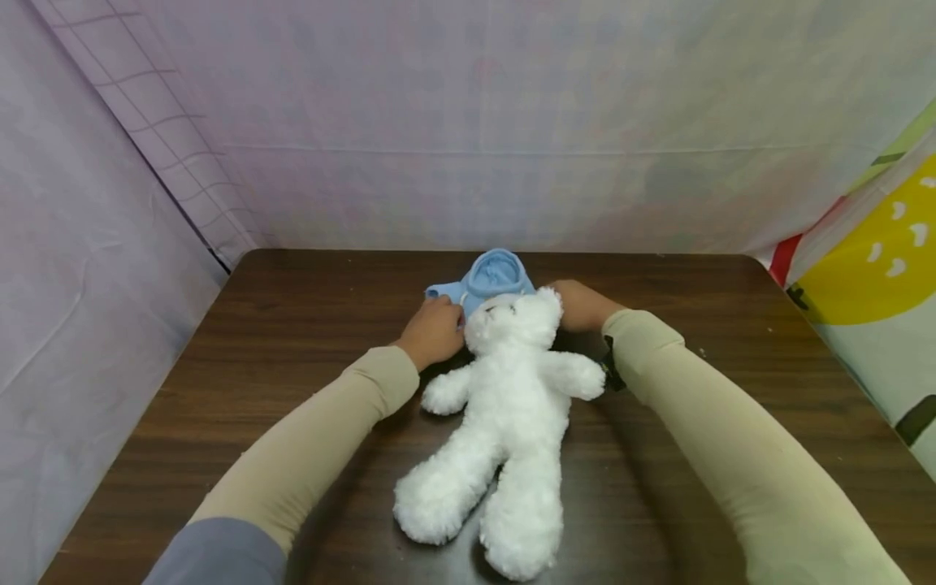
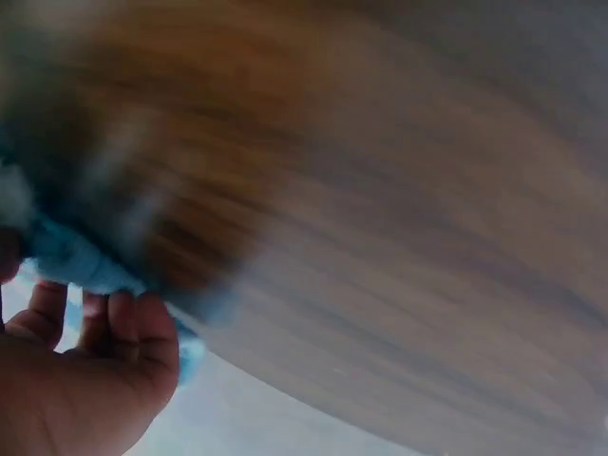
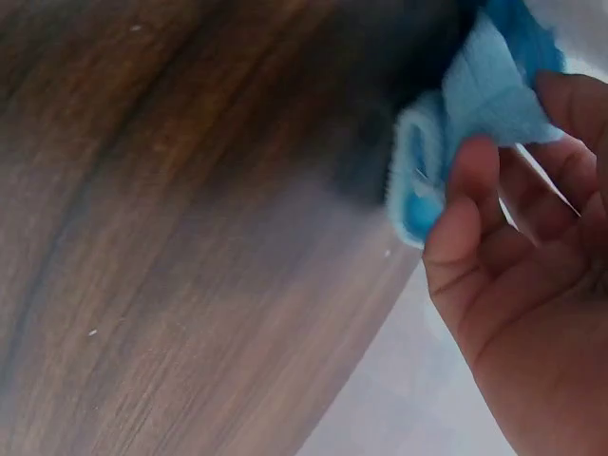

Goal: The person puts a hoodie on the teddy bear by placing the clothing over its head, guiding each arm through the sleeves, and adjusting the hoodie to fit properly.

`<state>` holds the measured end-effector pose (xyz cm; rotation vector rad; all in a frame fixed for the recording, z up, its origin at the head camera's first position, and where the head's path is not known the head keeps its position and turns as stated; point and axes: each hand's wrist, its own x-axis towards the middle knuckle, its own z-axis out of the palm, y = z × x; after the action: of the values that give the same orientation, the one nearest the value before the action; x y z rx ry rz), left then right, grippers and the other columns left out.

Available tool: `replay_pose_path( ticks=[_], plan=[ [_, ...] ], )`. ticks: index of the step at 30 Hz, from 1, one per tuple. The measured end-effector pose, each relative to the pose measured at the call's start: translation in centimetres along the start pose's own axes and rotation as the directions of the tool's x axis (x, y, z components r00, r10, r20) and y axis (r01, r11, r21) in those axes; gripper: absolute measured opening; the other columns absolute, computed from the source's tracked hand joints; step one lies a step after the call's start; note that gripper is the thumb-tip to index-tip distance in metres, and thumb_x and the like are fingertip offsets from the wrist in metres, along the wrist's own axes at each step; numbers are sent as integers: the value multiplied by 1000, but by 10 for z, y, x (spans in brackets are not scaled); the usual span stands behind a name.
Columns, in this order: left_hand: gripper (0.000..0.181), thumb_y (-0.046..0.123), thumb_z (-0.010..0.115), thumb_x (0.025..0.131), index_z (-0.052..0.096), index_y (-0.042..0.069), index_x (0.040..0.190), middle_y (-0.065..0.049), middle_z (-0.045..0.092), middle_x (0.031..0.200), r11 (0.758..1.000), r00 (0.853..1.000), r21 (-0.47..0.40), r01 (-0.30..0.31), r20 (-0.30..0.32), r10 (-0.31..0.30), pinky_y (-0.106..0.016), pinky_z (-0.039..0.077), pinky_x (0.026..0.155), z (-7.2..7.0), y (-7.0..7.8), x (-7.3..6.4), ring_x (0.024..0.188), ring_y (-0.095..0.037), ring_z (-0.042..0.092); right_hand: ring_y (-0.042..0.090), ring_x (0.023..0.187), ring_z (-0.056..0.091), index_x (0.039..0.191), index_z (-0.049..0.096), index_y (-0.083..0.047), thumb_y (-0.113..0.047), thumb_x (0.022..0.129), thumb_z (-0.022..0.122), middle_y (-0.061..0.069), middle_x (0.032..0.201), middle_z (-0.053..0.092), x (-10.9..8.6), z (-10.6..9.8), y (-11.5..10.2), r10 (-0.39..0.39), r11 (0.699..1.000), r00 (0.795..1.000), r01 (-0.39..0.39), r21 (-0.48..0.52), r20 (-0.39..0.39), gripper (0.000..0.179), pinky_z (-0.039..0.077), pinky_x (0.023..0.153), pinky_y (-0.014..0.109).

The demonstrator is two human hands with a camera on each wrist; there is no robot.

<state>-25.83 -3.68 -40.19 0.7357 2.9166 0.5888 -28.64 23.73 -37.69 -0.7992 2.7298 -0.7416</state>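
A white plush bear [image 1: 516, 398] lies on its back on the table, legs towards me and head at the far side. Behind its head is a small light blue garment [image 1: 497, 272] with a round opening and a short sleeve sticking out on the left. At the left of the bear's head, my left hand [image 1: 434, 331] pinches the blue cloth [image 2: 81, 258], seen bunched in the left wrist view. On the other side my right hand [image 1: 585, 308] holds the garment's edge [image 3: 489, 95] between thumb and curled fingers; the bear's head partly hides that hand from above.
The dark wood table [image 1: 307, 317] ends just beyond the garment, at a pale curtain [image 1: 468, 122]. More pale cloth [image 1: 88, 268] hangs on the left. To the right is a sheet with a yellow print [image 1: 870, 268].
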Motion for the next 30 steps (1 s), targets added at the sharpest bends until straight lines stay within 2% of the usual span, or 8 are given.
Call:
replay_pose_path(
  ticks=[3, 7, 11, 14, 17, 22, 26, 30],
  plan=[
    [30, 16, 44, 106, 56, 7, 79, -6, 47, 69, 978, 999, -205, 46, 19, -43, -34, 39, 66, -4, 5, -1, 61, -17, 40, 33, 99, 62, 106, 68, 1, -11, 97, 59, 16, 105, 67, -4, -7, -3, -28, 998, 999, 27, 57, 16, 18, 48, 88, 50],
    [34, 27, 43, 108, 52, 8, 81, -5, 44, 67, 875, 991, -465, 136, 76, -113, -34, 38, 58, -14, 13, -5, 55, -17, 37, 32, 105, 59, 120, 64, 2, -10, 90, 70, 17, 116, 64, -11, -17, -7, -29, 990, 999, 24, 137, 40, 33, 48, 88, 49],
    [31, 32, 44, 108, 56, 8, 93, -10, 49, 75, 793, 985, -584, 172, 93, -145, -35, 39, 60, -24, 20, -10, 61, -20, 41, 31, 107, 58, 121, 63, 0, -11, 89, 71, 15, 118, 64, -19, -25, -13, 0, 990, 999, -6, 144, 42, 34, 47, 91, 48],
    [29, 32, 44, 108, 59, 8, 100, -11, 63, 106, 714, 981, -676, 183, 79, -176, -38, 42, 70, -28, 24, -12, 90, -21, 59, 28, 103, 57, 119, 64, -4, -17, 97, 63, 13, 118, 63, -27, -32, -20, 66, 980, 997, -74, 187, 46, 26, 47, 88, 45],
    [28, 34, 45, 107, 61, 11, 107, -5, 55, 140, 648, 975, -736, 196, 77, -208, -40, 45, 89, -30, 28, -13, 128, -23, 50, 26, 97, 56, 123, 61, -5, -24, 104, 49, 13, 119, 59, -37, -39, -26, 141, 937, 987, -160, 311, 83, 30, 48, 81, 41],
    [30, 37, 45, 107, 62, 15, 115, -2, 49, 147, 620, 973, -757, 205, 92, -210, -46, 42, 104, -33, 34, -14, 134, -24, 45, 28, 104, 55, 138, 49, -5, -32, 105, 46, 15, 133, 51, -55, -54, -34, 137, 907, 972, -200, 370, 190, 42, 50, 82, 44],
    [30, 35, 45, 107, 62, 12, 117, -4, 49, 146, 615, 978, -766, 187, 88, -188, -44, 46, 99, -33, 36, -16, 129, -22, 48, 30, 127, 47, 147, 39, -10, -43, 97, 62, 13, 147, 42, -65, -58, -45, 115, 956, 958, -179, 234, 264, 64, 44, 97, 51],
    [29, 32, 45, 107, 61, 10, 116, -5, 48, 146, 599, 982, -782, 170, 87, -166, -44, 48, 98, -34, 36, -19, 127, -22, 49, 29, 125, 49, 143, 43, -11, -47, 91, 70, 13, 141, 47, -66, -53, -57, 106, 982, 970, -136, 128, 219, 68, 42, 98, 51]
  ],
)
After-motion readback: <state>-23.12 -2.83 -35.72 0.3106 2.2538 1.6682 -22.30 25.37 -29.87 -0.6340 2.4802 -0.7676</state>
